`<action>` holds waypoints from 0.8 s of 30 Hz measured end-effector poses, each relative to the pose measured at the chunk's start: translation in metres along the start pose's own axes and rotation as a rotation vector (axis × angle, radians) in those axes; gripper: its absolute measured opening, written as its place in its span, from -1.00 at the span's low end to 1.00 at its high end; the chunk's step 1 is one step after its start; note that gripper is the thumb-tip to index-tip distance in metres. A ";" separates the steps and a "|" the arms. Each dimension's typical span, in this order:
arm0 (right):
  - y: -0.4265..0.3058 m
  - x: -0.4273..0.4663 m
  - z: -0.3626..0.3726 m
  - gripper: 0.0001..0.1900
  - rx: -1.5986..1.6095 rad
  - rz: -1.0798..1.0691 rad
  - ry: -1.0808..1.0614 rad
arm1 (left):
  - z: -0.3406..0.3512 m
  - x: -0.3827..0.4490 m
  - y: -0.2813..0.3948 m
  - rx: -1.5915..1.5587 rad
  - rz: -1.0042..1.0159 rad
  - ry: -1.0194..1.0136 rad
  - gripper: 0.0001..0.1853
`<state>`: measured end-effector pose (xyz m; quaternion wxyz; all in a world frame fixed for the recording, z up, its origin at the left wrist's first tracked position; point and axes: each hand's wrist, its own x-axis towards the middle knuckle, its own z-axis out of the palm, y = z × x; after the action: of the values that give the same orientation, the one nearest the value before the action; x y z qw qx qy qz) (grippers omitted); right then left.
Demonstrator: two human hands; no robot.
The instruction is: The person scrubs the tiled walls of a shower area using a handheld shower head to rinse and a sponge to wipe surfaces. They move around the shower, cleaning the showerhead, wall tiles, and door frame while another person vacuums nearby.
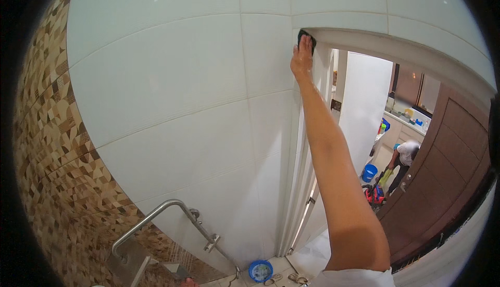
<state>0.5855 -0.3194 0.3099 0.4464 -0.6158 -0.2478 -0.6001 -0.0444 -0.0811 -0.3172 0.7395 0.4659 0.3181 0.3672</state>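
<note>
My right hand [302, 58] is raised at the upper corner of a white door frame [320, 64], fingers laid over a dark scouring pad [306, 39] pressed against the frame where it meets the tiled wall. The bare arm runs down to a white sleeve at the bottom right. At the bottom edge, only part of my left hand [189, 282] shows, at a grey rectangular hand shower head [176, 270]. Fine streams of water show just above that head. The handle and most of the hand are out of view.
A bent metal shower pipe [156, 211] and large flat shower head [125, 257] stand at lower left. On the floor are a blue basin [260, 270] and slippers [299, 279]. Beyond the doorway, a person [404, 158] bends by a red machine [375, 195]; a brown door [441, 162] stands open.
</note>
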 end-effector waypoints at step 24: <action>0.029 0.053 -0.059 -0.83 0.032 0.689 0.443 | 0.027 -0.031 0.044 0.399 0.036 0.251 -0.55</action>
<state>0.5873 -0.3958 0.3469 0.6732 -0.5117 0.0658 -0.5297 -0.0494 -0.1067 -0.2626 0.5807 0.5593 0.4653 0.3653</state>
